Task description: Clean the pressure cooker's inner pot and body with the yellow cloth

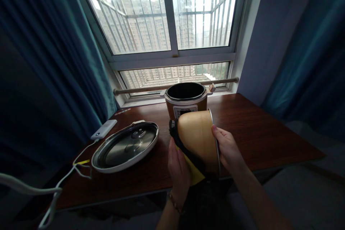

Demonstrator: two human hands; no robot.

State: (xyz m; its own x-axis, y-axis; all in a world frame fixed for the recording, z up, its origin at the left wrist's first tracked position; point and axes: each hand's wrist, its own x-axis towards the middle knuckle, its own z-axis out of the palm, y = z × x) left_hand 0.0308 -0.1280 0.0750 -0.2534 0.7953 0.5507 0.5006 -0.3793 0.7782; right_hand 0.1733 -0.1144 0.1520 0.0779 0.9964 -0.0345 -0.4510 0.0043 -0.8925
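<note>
My right hand (229, 149) is closed on the rim of a golden inner pot (198, 129), which lies tilted on its side in the air at the table's front. My left hand (179, 165) is closed on a cloth (196, 170), yellow on one face and black on the other, pressed along the pot's rounded bottom. Part of the cloth is hidden by my fingers. Behind the pot stands a cooker body (172, 106) with a dark open top and a control panel. Its detached round lid (125, 147) lies at the left with the metallic inner side up.
A white rectangular device (104, 129) with cables (63, 179) is at the brown table's (242, 122) left edge. A barred window (172, 14) is behind, with a horizontal rod (145, 89) along the sill. Blue curtains (61, 43) hang on both sides.
</note>
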